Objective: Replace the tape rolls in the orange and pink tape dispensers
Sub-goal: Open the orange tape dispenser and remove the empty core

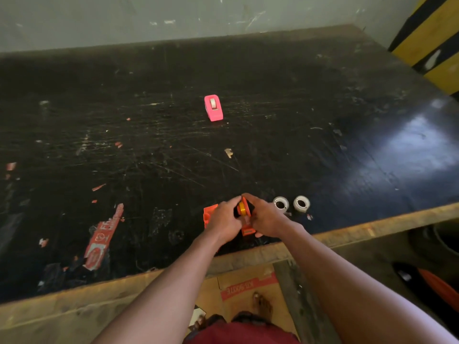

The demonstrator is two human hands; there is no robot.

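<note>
i have both hands together at the near edge of the table (273,100). the left hand (224,219) and right hand (265,218) are clamped from opposite sides on the orange spool (244,203), which carries an amber roll (242,209). it stands on edge between them, its axis running roughly left to right from palm to palm. i cannot tell which fingers bear the load. part of the orange dispenser (209,216) shows just left of the left hand, and another orange piece (248,230) lies under the hands.

the next move, i judge, turns on the 2 fresh rolls (281,204) (301,203). they sit side by side on the table just right of the right hand, holes facing up and toward me, so that hand is the nearer one. the pink dispenser (213,107) lies well apart, straight ahead, with its long axis pointing away from me.
</note>
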